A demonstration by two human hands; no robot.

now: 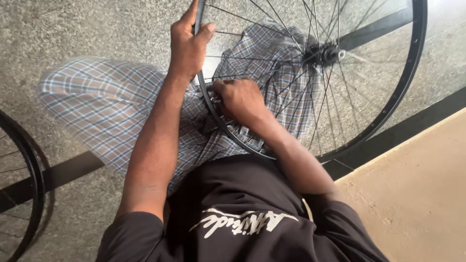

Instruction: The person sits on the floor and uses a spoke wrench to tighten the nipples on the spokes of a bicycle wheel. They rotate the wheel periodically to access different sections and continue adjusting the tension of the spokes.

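Down on the lap, a wheel stands tilted across the checked trousers, its hub up to the right above the speckled floor. Left hand grips the rim high up, thumb and fingers clamped around it; right hand sits lower at the rim's inner side among the spokes, fingers curled together, what they pinch hidden. Another wheel shows at the left edge.

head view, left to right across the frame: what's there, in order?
Second wheel rim at the left edge → left hand gripping the wheel rim → right hand at the spokes → hub → tan floor.
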